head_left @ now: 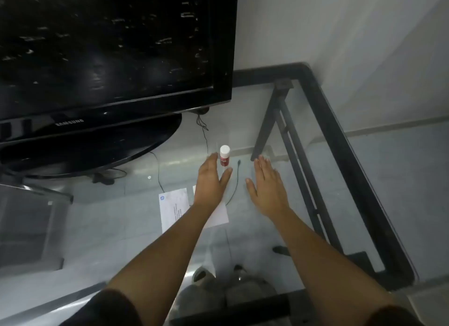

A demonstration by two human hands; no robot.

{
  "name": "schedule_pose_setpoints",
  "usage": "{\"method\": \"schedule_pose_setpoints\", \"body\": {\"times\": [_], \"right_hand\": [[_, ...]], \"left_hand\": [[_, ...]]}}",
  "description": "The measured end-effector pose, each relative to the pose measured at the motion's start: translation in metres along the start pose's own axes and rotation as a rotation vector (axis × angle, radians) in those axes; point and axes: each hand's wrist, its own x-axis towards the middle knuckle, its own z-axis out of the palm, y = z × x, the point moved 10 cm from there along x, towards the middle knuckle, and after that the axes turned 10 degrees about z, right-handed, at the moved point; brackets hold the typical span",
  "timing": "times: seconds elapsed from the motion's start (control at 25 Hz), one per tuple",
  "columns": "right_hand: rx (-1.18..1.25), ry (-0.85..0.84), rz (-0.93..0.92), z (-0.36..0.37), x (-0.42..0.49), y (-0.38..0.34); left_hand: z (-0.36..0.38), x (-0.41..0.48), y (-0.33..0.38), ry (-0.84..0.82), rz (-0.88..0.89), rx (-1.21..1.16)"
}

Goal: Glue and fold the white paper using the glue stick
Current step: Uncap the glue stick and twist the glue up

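1. Two bare forearms reaching forward over a glass desk (279, 121) with a dark metal frame; feet dimly visible through the glass below.
2. White paper (173, 207) lying flat on the glass, partly covered by the left wrist and forearm.
3. Left hand (211, 179) open, grip apart, fingers spread, holding nothing, just short of the glue stick.
4. Right hand (266, 187) flat and open, grip apart, empty, beside a thin black cable (235, 179).
5. Glue stick (224, 155) standing upright, white cap on, red label, beyond and between the hands.
6. Black television (109, 58) on its stand farther back at left.
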Motion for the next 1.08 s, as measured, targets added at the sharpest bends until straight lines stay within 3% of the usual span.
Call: {"method": "schedule_pose_setpoints", "body": {"times": [0.12,0.32,0.64,0.76,0.88,1.0,1.08], "right_hand": [[-0.057,-0.016,0.018,0.009,0.009,0.005],[-0.11,0.004,0.015,0.019,0.008,0.01],[-0.085,0.022,0.007,0.019,0.009,0.01],[0.106,0.027,0.042,0.009,0.011,0.012],[0.478,0.042,0.123,-0.018,0.017,0.016],[0.797,-0.103,0.148,-0.033,0.026,0.006],[0.809,-0.179,0.115,-0.038,0.03,-0.005]], "left_hand": [[-0.006,0.014,0.0,0.096,-0.005,-0.079],[-0.005,0.023,-0.004,0.109,0.033,-0.053],[0.004,0.016,0.003,-0.015,0.034,-0.151],[-0.001,0.008,0.0,-0.006,0.002,-0.242],[0.0,0.006,0.002,-0.045,0.009,-0.248],[0.001,0.005,0.007,-0.08,0.047,-0.227],[0.002,0.005,0.013,-0.089,0.093,-0.208]]}}
